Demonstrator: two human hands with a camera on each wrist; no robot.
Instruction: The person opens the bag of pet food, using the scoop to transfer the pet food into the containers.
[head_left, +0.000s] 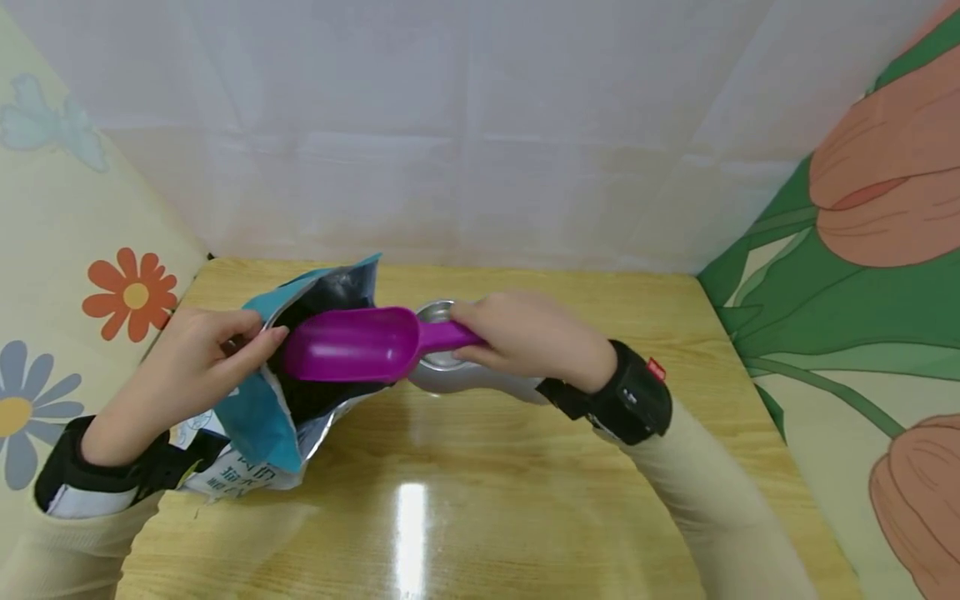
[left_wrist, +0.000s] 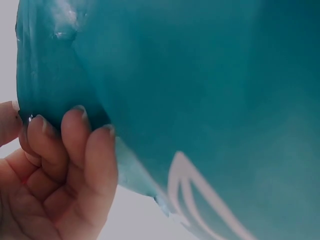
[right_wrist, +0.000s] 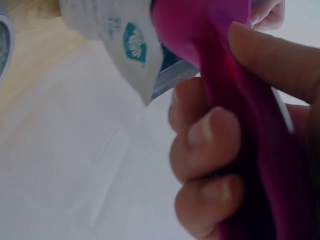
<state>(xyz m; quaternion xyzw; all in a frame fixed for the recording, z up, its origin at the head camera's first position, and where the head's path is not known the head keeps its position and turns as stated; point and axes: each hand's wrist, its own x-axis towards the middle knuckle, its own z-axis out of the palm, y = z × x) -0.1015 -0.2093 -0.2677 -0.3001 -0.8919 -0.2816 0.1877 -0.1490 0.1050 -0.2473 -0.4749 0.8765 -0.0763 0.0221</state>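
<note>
A teal and white foil bag [head_left: 281, 412] lies on the wooden table [head_left: 480, 500] with its mouth open toward the right. My left hand [head_left: 198, 362] pinches the bag's upper rim, fingers curled on the teal film [left_wrist: 200, 100]. My right hand [head_left: 525, 337] grips the handle of a magenta scoop [head_left: 356, 343], whose bowl sits at the bag's mouth. In the right wrist view the fingers [right_wrist: 205, 165] wrap the scoop handle [right_wrist: 250, 125], with the bag's corner [right_wrist: 130, 45] beside it. What lies inside the scoop I cannot see.
A round metal bowl [head_left: 442, 367] stands on the table right behind and under my right hand. White sheeting forms the back wall, and flowered panels close in the left and right sides.
</note>
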